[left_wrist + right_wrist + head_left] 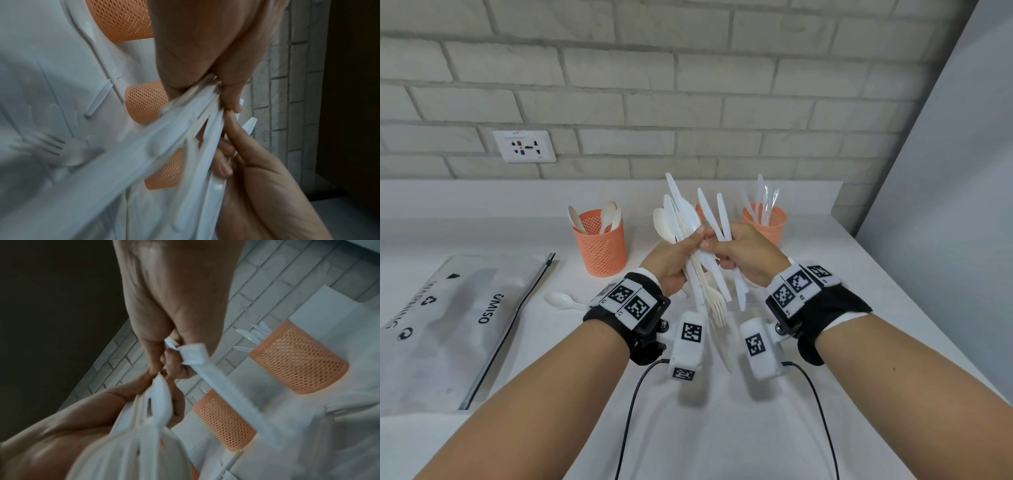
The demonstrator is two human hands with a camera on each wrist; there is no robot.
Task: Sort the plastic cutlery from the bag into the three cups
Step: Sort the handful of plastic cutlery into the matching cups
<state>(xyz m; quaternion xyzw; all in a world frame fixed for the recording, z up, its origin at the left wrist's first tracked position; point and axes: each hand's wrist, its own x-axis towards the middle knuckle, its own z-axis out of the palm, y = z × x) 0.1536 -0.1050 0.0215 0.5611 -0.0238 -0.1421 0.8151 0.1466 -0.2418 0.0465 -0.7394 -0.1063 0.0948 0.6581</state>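
Both hands work a mixed bundle (688,236) of white cutlery above the surface (722,428), in front of the three orange mesh cups. The left hand (671,263) grips the bundle around its middle, fingers curled; a fork (717,305) hangs tines-down from it. The right hand (743,257) pinches two knives (717,219) drawn slightly apart from the bundle, thumb touching the left thumb. The left cup (601,246) holds spoons; the right cup (765,221) holds knives; the middle cup (700,209) is mostly hidden behind the bundle, though fork tines show above it in the right wrist view. The bag (448,318) lies flat at left, with a loose spoon (561,300) beside it.

Likely step: separating knives for the right cup.

Risks, as judged:
- The bundle is fanned and loosely stacked; pulling the knives could drag neighbouring pieces out, dropping them on the surface.
- The hanging fork appears least secured and may slip first.
- A spoon or fork caught between the knives would land in the wrong cup.
- Reaching over could tip the light middle cup.
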